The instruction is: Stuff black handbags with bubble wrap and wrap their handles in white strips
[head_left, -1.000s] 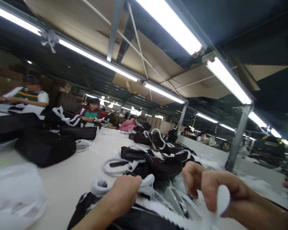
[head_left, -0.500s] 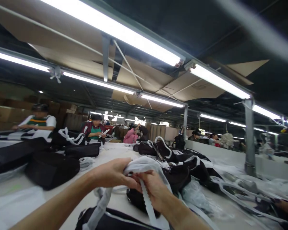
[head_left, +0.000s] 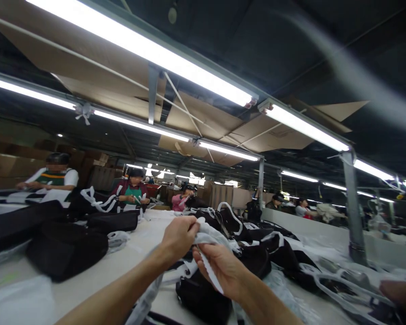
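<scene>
Closed round a strap wrapped in white material (head_left: 211,232), my left hand (head_left: 180,237) is at the centre of the view, above the table. Just to its right and slightly lower, my right hand (head_left: 223,268) pinches a thin white strip (head_left: 210,271) that hangs down across its palm. The wrapped strap arches from my left hand over my right hand. Another wrapped length (head_left: 149,295) hangs below my left forearm. Under my hands lies a black bag (head_left: 203,293), partly hidden by my right hand and wrist.
Black bags (head_left: 67,248) lie at the left and more (head_left: 280,248) at the right, with clear plastic (head_left: 284,289) beside them. People sit across the table (head_left: 128,262). A metal post (head_left: 355,207) stands at the right.
My left hand has moved right and closed more fully round the wrapped strap. My right hand has shifted slightly right, and the strip below it now slants. The view has tilted up slightly.
</scene>
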Action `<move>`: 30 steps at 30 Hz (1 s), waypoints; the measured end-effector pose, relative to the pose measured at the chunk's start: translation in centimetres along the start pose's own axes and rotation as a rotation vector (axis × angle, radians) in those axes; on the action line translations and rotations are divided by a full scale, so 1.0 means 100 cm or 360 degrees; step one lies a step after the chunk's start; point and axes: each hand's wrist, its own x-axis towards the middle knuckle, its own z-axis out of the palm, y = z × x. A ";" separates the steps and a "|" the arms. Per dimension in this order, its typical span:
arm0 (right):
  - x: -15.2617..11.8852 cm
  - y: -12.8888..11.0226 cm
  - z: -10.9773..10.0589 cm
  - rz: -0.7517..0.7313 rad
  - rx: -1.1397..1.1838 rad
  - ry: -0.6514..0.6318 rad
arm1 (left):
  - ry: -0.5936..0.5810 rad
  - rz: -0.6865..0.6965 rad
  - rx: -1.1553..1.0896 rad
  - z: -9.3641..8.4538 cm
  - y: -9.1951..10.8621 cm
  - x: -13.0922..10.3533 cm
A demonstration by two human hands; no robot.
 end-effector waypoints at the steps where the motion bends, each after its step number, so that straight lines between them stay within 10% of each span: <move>1: -0.006 -0.002 -0.003 0.0015 -0.0025 -0.0030 | 0.0046 0.0014 0.0009 0.001 -0.002 0.001; 7: -0.034 -0.021 -0.012 -0.0408 -0.0331 -0.0034 | 0.0092 0.0128 -0.0177 0.006 -0.005 0.004; 13: -0.031 -0.039 -0.018 -0.0547 -0.0204 -0.0502 | 0.0183 0.0174 -0.0559 0.011 0.006 0.000; 18: -0.017 -0.041 -0.011 -0.0817 -0.0502 -0.0139 | 0.0308 0.0081 -0.0800 0.013 0.015 -0.001; 30: 0.007 -0.039 0.006 -0.0622 -0.0648 0.0115 | 0.0294 -0.0278 -0.1470 0.002 0.017 0.004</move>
